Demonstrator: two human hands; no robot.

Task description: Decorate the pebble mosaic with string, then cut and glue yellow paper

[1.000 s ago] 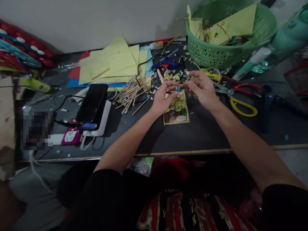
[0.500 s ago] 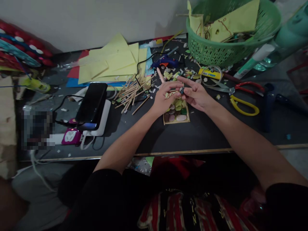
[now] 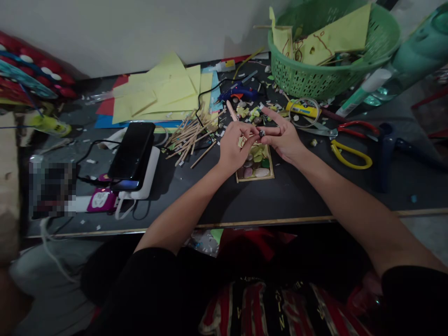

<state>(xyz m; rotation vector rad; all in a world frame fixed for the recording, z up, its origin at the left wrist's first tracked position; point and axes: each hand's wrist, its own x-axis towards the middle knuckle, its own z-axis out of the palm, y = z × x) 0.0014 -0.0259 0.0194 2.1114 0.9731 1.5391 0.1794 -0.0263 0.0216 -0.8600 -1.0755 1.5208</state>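
Between the fingertips of both hands is a small dark stone (image 3: pixel 262 134), partly covered by the fingers. My left hand (image 3: pixel 235 145) pinches it from the left with thumb and fingers closed. From the right, my right hand (image 3: pixel 285 142) grips it between thumb and a finger, its index finger stretched out. Below the hands lies a small wood-edged panel (image 3: pixel 257 179) set with pebbles (image 3: pixel 262 172) in white, brown, green and yellow. Its upper part is hidden behind my hands.
Thin wooden sticks (image 3: pixel 191 140) lie left of my hands. Behind are yellow sheets (image 3: pixel 157 93), a blue glue gun (image 3: pixel 241 92) and scattered scraps. A green basket (image 3: pixel 301 77), red-and-yellow-handled scissors (image 3: pixel 350 156) and a bottle (image 3: pixel 406 60) stand or lie right. Phone (image 3: pixel 133 149) at left.
The stone has turned between my fingertips and sits slightly lower. My right index finger has lifted away from it. The whole view has shifted slightly.
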